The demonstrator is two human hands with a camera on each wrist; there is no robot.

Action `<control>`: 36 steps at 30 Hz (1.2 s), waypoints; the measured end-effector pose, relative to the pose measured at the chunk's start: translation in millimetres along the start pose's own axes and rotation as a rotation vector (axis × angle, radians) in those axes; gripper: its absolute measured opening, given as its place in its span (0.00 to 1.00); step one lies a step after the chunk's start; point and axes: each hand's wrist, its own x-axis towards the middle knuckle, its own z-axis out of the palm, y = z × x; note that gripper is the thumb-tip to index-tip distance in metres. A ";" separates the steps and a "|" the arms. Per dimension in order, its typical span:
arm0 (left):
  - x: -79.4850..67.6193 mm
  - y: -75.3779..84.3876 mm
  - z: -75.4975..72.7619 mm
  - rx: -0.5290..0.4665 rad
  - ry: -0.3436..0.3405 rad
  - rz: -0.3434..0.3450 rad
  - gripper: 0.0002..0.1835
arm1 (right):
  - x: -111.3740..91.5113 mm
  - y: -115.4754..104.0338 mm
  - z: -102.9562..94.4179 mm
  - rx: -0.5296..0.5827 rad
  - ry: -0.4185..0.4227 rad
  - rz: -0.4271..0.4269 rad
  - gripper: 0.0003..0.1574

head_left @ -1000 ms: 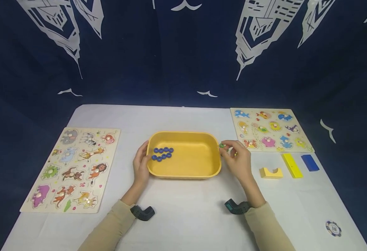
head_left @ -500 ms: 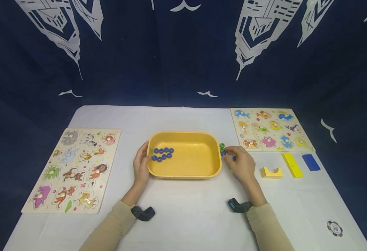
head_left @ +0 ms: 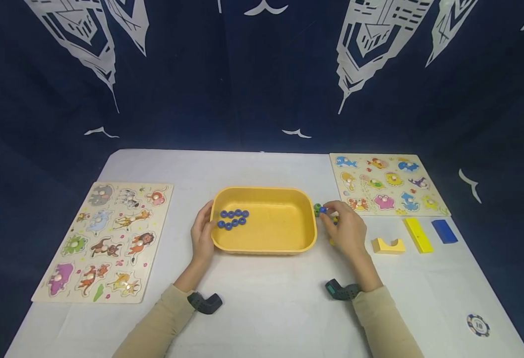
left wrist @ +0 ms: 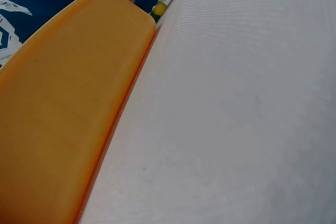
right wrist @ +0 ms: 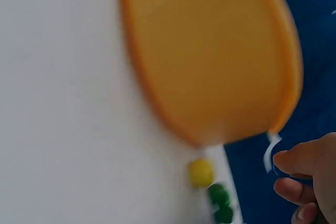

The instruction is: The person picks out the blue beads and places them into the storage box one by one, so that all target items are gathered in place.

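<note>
Poker chip (head_left: 476,325) – reads "10", perhaps – no brands

The tray (head_left: 266,243) sits between both hands on the surface (head_left: 266,308), with a cluster of rings (head_left: 232,219) inside it just right of the left fingers (head_left: 206,214). More rings (head_left: 317,209) lie at the tips of the right fingers (head_left: 329,205), just outside the tray. One puzzle board (head_left: 103,241) lies well left of the left fingers, another puzzle board (head_left: 387,184) just behind and right of the right fingers. Three blocks (head_left: 416,236) lie right of that hand, a chip (head_left: 475,325) nearer the person.

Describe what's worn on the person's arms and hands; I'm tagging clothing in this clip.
Both hands are bare. The left sleeve and right sleeve are beige and long. A dark, angular wrist device sits at each cuff: left, right, the right one showing a teal patch.
</note>
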 end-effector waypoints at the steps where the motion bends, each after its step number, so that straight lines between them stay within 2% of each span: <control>1: 0.0 0.3 0.0 -0.001 0.000 0.001 0.26 | 3.8 -5.4 -3.9 0.011 0.001 -0.011 0.13; 5: 0.0 0.2 -0.2 0.003 0.001 0.005 0.26 | 20.6 -30.7 -11.9 0.055 -0.027 -0.079 0.12; 8: 0.6 -0.6 -0.7 0.006 0.002 0.003 0.26 | 31.7 -50.6 -7.1 0.099 -0.107 -0.130 0.12; 12: 1.3 -1.5 -1.1 0.010 0.002 -0.004 0.26 | 43.7 -74.0 9.9 0.155 -0.253 -0.157 0.11; 17: 1.5 -1.6 -1.3 0.012 0.004 -0.002 0.26 | 51.8 -94.8 37.1 0.153 -0.412 -0.212 0.09; 21: 1.4 -1.1 -1.5 0.008 0.010 0.003 0.26 | 51.9 -105.5 56.0 0.151 -0.512 -0.229 0.09; 26: 0.7 -0.3 0.7 0.006 0.009 -0.001 0.26 | 48.1 -111.5 69.9 0.111 -0.605 -0.220 0.10; 32: 0.5 1.4 0.4 0.008 0.022 0.009 0.25 | 46.2 -116.9 75.0 0.073 -0.654 -0.249 0.11; 36: -0.1 1.9 0.2 0.012 0.023 0.016 0.25 | 44.7 -115.6 70.6 0.093 -0.664 -0.230 0.13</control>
